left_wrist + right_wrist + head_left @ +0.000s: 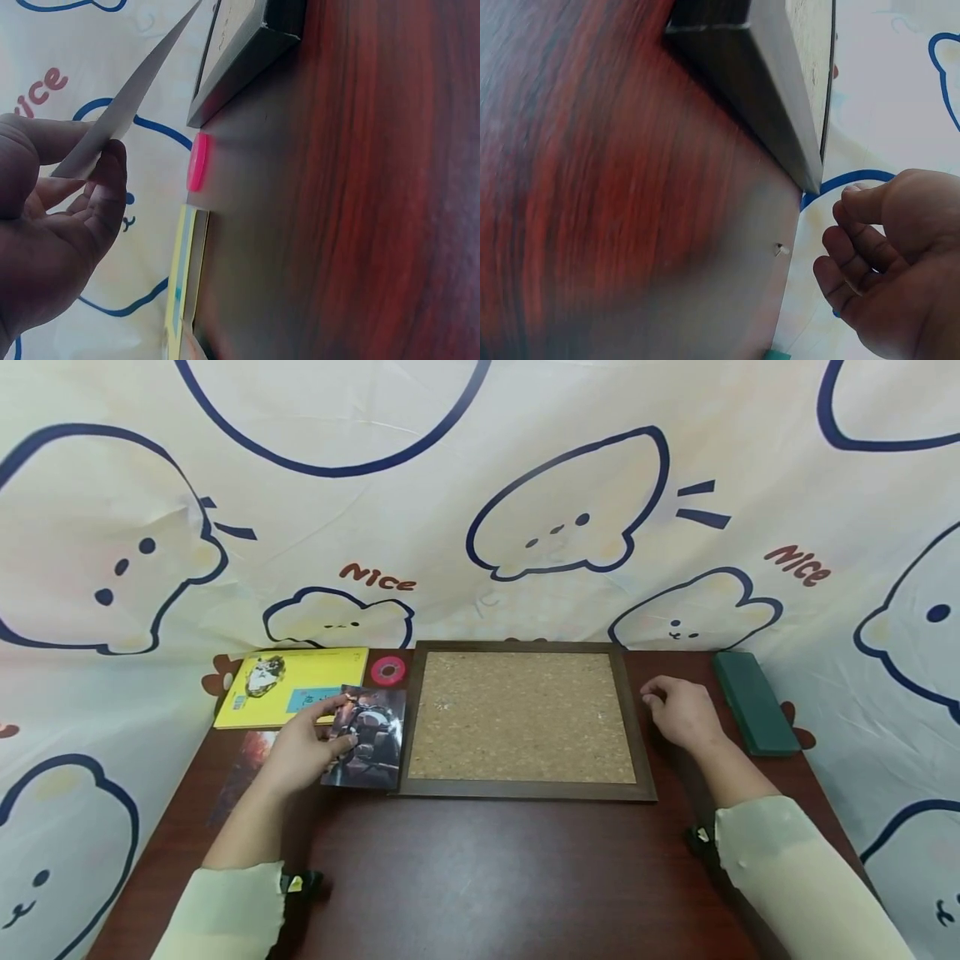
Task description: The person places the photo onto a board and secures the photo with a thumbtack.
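Note:
My left hand [303, 747] pinches a dark glossy picture print [375, 735] between thumb and fingers. In the left wrist view the print [124, 112] appears nearly edge-on, raised above the table. Its right side is by the left edge of a framed cork board [525, 718], which lies on the table with small pale specks on its surface. To the right of the board, my right hand [684, 714] hovers with loosely curled fingers. The right wrist view shows thumb and index finger close together, with nothing visible between them. A small pale object [781, 249] lies on the table near that hand.
A yellow book [300, 672] lies at the back left, beside a pink-red ring-shaped roll [387, 671]. Another print [247, 764] lies partly under my left forearm. On the far right rests a dark green case [756, 703]. A patterned cloth hangs behind the brown table [480, 868].

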A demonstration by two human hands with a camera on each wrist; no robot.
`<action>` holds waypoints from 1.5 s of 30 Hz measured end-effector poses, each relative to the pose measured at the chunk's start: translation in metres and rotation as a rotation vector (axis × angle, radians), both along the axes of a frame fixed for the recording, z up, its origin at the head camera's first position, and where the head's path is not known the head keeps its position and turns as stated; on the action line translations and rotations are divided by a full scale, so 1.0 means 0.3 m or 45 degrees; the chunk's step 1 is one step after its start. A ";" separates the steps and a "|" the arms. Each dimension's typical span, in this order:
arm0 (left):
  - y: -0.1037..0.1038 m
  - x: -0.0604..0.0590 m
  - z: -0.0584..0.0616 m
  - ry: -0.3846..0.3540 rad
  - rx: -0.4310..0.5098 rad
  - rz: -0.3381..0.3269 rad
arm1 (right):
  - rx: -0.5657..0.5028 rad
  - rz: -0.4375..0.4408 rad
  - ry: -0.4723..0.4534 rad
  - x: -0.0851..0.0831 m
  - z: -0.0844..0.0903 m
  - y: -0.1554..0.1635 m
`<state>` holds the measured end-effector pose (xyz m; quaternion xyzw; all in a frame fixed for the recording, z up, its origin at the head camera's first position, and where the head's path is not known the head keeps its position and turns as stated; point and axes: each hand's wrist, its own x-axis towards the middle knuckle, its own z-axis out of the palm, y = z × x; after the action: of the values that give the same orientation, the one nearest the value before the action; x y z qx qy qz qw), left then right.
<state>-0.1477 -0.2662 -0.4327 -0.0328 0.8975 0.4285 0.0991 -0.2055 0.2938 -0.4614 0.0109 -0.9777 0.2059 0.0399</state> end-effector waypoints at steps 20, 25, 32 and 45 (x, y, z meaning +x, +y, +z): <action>0.110 -0.074 -0.007 0.001 0.034 -0.004 | -0.042 0.049 0.022 -0.022 0.022 -0.106; 0.144 -0.095 -0.009 0.019 0.079 -0.012 | -0.048 0.070 0.019 -0.025 0.023 -0.134; 0.188 -0.121 -0.021 0.029 0.124 -0.039 | -0.059 0.088 0.021 -0.029 0.029 -0.179; 0.246 -0.153 -0.043 0.055 0.082 -0.062 | -0.098 0.127 0.010 -0.044 0.021 -0.252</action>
<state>-0.1935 -0.1925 -0.4455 0.0014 0.8857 0.4553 0.0910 -0.2187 0.2182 -0.4550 0.0589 -0.9671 0.2451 0.0336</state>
